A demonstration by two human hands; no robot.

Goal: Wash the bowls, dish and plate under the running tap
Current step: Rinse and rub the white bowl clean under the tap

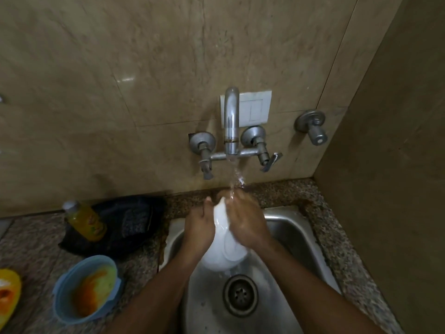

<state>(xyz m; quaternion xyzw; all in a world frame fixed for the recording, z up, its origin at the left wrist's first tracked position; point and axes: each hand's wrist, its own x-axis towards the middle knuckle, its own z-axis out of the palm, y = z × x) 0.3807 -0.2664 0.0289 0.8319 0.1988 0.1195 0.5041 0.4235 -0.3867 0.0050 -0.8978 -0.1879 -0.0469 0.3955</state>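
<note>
A white bowl [221, 239] is held tilted on its side over the steel sink [296, 227], under the stream from the wall tap [231, 121]. My left hand [199, 225] grips its left side. My right hand [248, 222] lies over the bowl's right side and inner face, fingers up in the water. On the counter at the left stands a blue bowl [86, 288] smeared with orange and yellow food. An orange dish [8, 295] with food remains shows at the far left edge, partly cut off.
A yellow bottle [84, 220] lies on a dark cloth [125, 225] on the speckled granite counter [36, 239]. A separate valve [313, 127] juts from the wall at the right. A side wall closes the right. The sink drain [240, 295] is open below.
</note>
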